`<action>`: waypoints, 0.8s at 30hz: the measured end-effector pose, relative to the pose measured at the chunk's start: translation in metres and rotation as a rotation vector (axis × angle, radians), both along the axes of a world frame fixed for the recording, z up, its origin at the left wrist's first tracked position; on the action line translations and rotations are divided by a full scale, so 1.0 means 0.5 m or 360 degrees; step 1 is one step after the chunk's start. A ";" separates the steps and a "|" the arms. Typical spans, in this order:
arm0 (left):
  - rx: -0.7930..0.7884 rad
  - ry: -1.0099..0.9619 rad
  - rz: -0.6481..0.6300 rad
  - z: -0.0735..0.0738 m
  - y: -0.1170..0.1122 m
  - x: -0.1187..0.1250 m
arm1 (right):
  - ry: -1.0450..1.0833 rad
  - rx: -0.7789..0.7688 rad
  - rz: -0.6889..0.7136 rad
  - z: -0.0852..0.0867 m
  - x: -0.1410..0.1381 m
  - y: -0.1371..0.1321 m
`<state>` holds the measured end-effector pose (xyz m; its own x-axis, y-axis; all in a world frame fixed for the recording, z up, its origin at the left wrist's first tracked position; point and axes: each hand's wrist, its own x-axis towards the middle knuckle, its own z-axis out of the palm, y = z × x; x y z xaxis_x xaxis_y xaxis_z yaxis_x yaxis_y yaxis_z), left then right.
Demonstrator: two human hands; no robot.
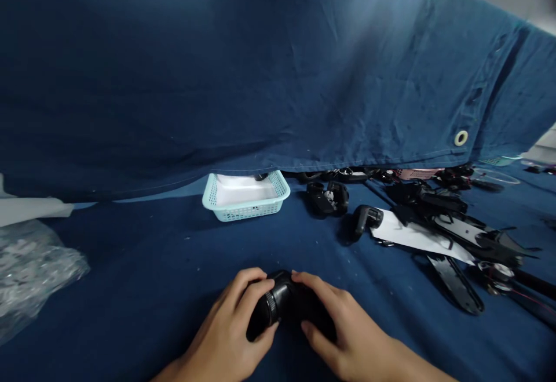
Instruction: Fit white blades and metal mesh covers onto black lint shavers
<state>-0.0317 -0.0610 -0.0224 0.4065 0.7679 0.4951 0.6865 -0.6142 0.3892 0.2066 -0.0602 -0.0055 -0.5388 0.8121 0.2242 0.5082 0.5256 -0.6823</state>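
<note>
left hand (pixel 228 327) + right hand (pixel 343 330): both gripping black cylindrical part (pixel 282 301) | mint basket (pixel 243 211): white liner (pixel 243 189) inside

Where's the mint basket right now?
Head view, centre: the basket sits on the blue cloth under the hanging tarp's edge, left of the black parts.

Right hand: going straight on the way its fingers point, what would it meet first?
The right hand grips the black part shared with the left hand. Beyond it lies bare blue cloth, then probably the pale green basket; depth is unclear.
</note>
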 end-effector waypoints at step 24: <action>-0.0557 -0.0288 -0.0391 0.166 -0.050 0.045 | 0.0217 0.0079 0.0049 0.000 -0.002 0.018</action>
